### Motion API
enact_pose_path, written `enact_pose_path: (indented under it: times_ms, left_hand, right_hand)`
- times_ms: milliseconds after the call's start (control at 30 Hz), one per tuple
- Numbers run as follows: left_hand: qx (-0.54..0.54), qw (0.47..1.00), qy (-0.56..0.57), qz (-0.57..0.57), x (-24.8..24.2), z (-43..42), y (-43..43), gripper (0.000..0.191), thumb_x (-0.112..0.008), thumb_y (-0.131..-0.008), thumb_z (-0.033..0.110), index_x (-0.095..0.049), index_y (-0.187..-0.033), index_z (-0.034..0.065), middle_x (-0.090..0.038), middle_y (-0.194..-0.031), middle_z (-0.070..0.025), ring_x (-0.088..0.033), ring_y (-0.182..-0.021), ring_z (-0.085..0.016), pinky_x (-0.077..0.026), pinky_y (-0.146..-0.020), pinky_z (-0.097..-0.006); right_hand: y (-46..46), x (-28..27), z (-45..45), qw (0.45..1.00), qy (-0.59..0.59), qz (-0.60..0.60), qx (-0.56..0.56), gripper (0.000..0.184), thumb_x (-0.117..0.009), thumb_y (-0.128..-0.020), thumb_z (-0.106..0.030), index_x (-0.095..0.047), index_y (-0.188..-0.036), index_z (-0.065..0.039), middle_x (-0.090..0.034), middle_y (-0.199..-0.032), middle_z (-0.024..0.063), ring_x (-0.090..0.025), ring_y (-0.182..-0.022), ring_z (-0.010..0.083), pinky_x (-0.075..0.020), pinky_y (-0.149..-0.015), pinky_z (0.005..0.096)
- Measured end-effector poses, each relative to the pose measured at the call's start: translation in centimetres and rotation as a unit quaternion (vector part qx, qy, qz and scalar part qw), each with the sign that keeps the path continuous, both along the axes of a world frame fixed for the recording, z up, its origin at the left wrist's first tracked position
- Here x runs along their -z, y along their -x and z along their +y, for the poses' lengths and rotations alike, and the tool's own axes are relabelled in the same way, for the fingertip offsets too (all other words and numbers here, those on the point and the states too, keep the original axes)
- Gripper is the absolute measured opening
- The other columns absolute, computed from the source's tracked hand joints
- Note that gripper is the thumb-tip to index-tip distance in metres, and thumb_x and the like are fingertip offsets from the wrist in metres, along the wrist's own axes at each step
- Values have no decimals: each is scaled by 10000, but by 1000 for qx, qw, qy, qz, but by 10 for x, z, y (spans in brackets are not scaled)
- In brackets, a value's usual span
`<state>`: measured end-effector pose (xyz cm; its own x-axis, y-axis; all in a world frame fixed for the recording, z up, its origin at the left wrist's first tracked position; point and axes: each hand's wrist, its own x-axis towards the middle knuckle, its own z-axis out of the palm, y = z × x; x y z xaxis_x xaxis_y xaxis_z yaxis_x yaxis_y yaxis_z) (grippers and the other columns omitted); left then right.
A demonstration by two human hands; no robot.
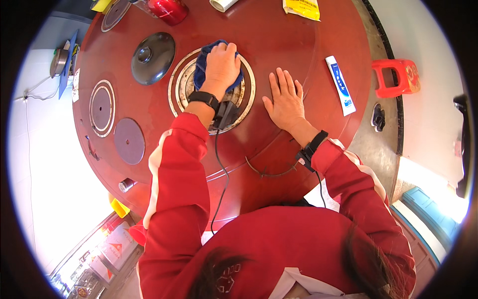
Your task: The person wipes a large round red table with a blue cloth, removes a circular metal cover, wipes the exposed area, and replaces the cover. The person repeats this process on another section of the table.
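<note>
My left hand (223, 67) is closed over a bunched dark blue cloth (201, 63) and presses it on a round burner plate (249, 102) set in the red table. The plate has pale rings with brown stains, partly covered by the cloth, hand and wrist device. My right hand (285, 101) rests palm down on the tabletop, fingers spread, with nothing in it. Farther right lies a white and blue toothpaste-like tube (340, 86). To the left of the cloth sits a dark pot lid (154, 58) with a round knob.
On the left of the round red table (283, 45) lie a ringed disc (101, 108) and a plain grey disc (129, 141). A red container (170, 10), a white roll (223, 3) and a yellow packet (302, 8) stand along the far side. A red stool (401, 78) is beyond the right edge.
</note>
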<state>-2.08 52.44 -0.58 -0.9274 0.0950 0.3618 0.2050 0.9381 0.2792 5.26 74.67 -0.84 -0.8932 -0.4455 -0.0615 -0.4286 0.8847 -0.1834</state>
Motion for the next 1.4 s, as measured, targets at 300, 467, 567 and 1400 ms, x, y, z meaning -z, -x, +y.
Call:
enact_pose_path:
  times_ms: [300, 467, 567, 1400]
  left_hand:
    - [113, 988, -39, -94, -19, 28, -63, 149, -624, -816, 171, -573, -910, 67, -578, -888, -106, -563, -898, -322, -434, -757, -458]
    - [131, 971, -14, -199, -32, 27, -103, 124, -611, -845, 168, -571, -898, 63, -572, -890, -103, -564, -898, -311, -436, -752, -443]
    - [118, 984, -13, -134, -26, 26, -95, 129, -608, -856, 174, -571, -897, 58, -571, -893, -107, -564, -896, -312, -437, -758, -447]
    - [-29, 996, -49, -64, -3, 16, -38, 159, -672, -808, 164, -592, -885, 50, -606, -877, -130, -596, -874, -346, -477, -728, -460]
  right_hand:
    - [1, 1, -1, 1000, 5, 13, -3, 678, -423, -965, -432, -238, -1512, -77, -162, -1590, 116, -129, -1470, 269, -123, -1168, 476]
    - [1, 1, 1, 1000, 10, 9, -3, 675, -440, -963, -419, -242, -1511, -78, -165, -1587, 119, -131, -1468, 271, -127, -1167, 478]
    - [0, 2, 1, 1000, 11, 16, -5, 673, -428, -965, -423, -239, -1512, -78, -161, -1588, 117, -129, -1468, 271, -126, -1167, 477]
    - [0, 5, 2, 1000, 15, 22, 0, 666, -426, -968, -433, -258, -1505, -76, -176, -1585, 113, -138, -1468, 266, -135, -1170, 480]
